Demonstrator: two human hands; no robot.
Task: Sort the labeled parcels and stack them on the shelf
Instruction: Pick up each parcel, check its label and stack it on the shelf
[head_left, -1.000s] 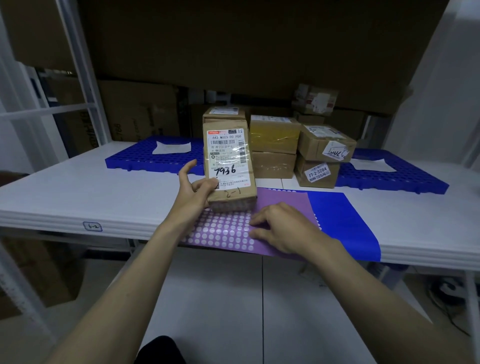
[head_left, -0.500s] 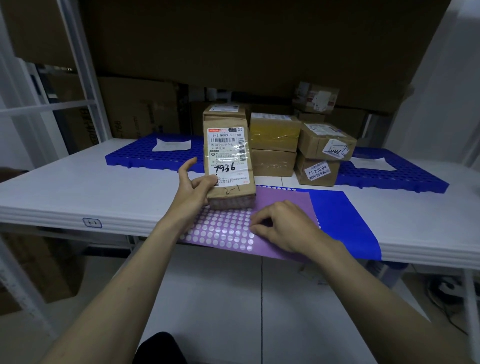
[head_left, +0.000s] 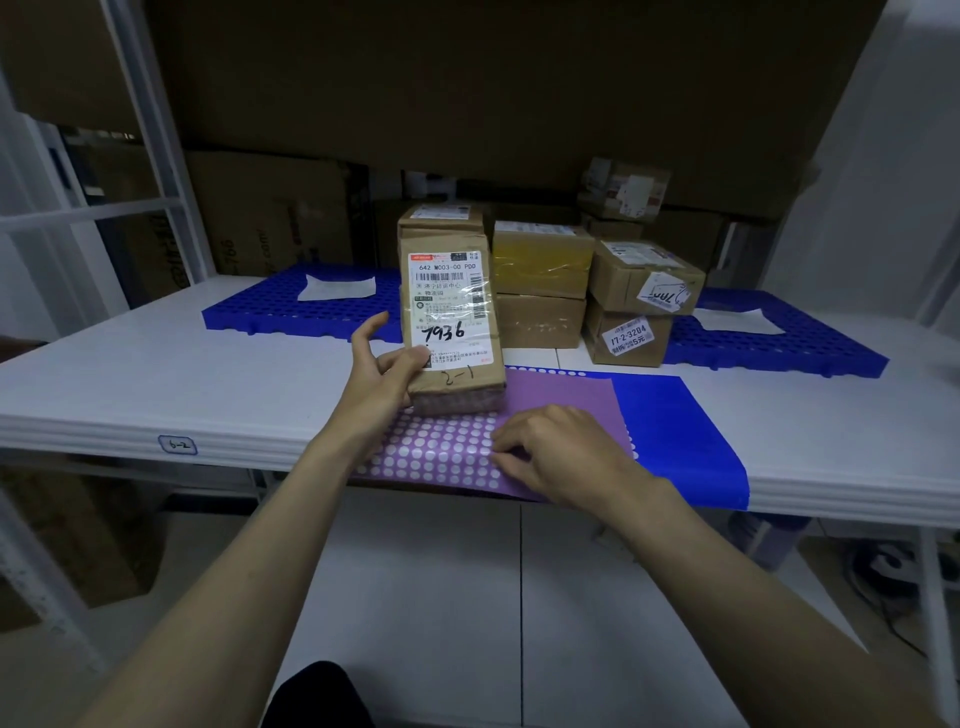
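Brown kraft paper wraps the parcel (head_left: 451, 322) that we are holding upright in our left hand (head_left: 382, 371), thumb pressing its lower label face, remaining fingers partly hidden behind it, forefinger lifting free. Against the frames of a second and half a second ago, we are finding almost no change: the parcel is standing on the same spot at the far edge of the purple dotted sheet (head_left: 441, 452), label "7936" and the pen mark "2-1" facing us, and our right hand (head_left: 558, 454) is resting on the sheet with fingers loosely curled, tips touching the dots, gripping nothing. We are judging that the parcel is being read or marked, not yet moved to a stack.

Edges and room: the sheet is overhanging the front lip of the white shelf (head_left: 156, 374), and a blue sheet (head_left: 670, 426) is lying under it to the right. Stacked boxes (head_left: 543, 286) are sitting just behind and right of the parcel, nearly touching. The blue pallet mat (head_left: 291, 317) to the left is carrying only a white paper (head_left: 337, 287), giving open room there. The shelf above is hanging low, so we are judging that lifting height is limited
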